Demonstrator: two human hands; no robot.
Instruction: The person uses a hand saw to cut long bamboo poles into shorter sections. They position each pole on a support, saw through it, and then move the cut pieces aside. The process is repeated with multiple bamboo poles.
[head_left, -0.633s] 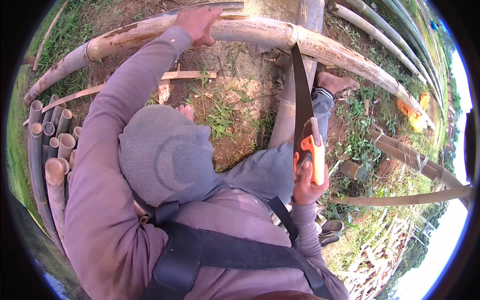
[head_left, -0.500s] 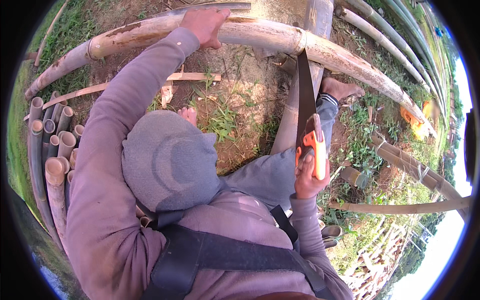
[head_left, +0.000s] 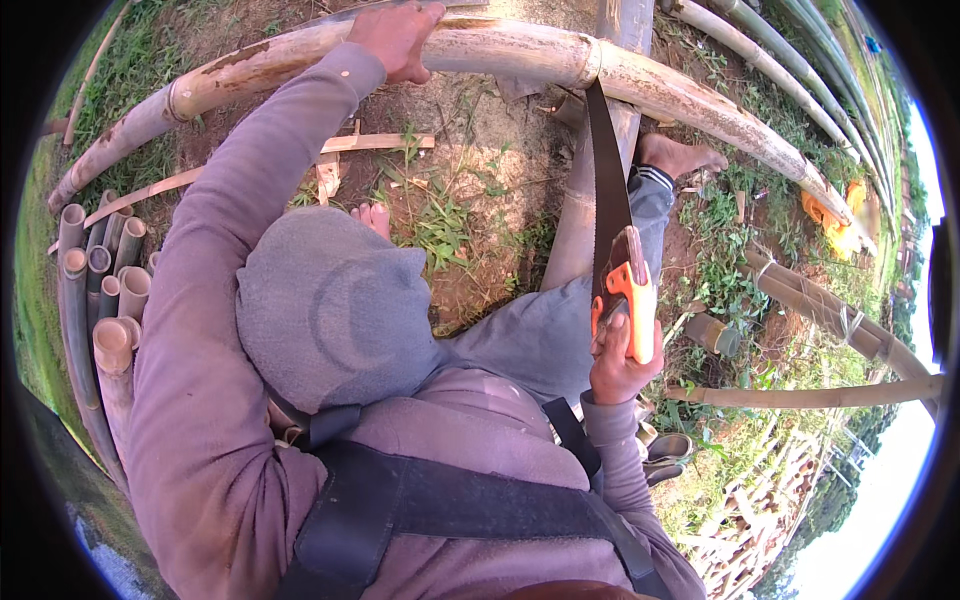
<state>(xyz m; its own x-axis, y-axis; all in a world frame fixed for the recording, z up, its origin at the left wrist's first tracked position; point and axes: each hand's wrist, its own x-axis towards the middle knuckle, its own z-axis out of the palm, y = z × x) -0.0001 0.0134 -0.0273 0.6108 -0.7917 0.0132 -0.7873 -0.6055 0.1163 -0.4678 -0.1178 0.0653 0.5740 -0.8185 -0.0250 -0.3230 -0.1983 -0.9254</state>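
Observation:
A long, pale bamboo pole (head_left: 500,48) with brown stains lies across the far side, bowed by the lens. My left hand (head_left: 398,38) grips it from above, left of its middle, thumb on the near side. In my right hand (head_left: 625,365) is a handsaw (head_left: 628,290) with an orange handle and a dark toothed blade. The far end of the blade meets the pole's near side at a ringed joint; its tip is hidden there. Beneath the pole, close to the saw, a thicker bamboo support (head_left: 575,220) runs toward me, with my right leg (head_left: 530,335) beside it.
Several cut bamboo tubes (head_left: 115,345) stand bundled at the left. Long poles (head_left: 770,80) lie at the far right, near an orange cloth (head_left: 845,215). Tied bamboo lengths (head_left: 820,300) and a pile of split pieces (head_left: 745,515) are at the right.
The saw has slid back toward me, with more blade showing on the pole's near side. The scene has shifted slightly up in view. My left hand keeps its hold on the pole.

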